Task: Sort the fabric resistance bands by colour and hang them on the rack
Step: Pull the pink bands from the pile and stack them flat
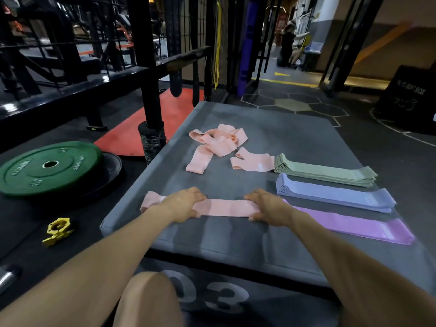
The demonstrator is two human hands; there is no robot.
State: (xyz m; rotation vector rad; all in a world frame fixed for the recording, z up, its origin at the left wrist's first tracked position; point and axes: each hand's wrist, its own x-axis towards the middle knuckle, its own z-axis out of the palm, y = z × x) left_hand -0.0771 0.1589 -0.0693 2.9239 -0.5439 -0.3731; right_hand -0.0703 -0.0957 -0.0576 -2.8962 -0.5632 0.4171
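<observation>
Both hands' grip (186, 202) (267, 206) holds pink band (224, 207) flat, lengthwise left-right.

Your 2 bare arms and 1 bare knee

Your left hand (186, 204) and right hand (266, 206) wear no gloves, rings or watch, and both forearms run sleeveless from wrist to the frame's lower edge. Your bare rounded knee (147, 300) shows at the bottom with no fabric over it; no clothing of yours is in view.
</observation>
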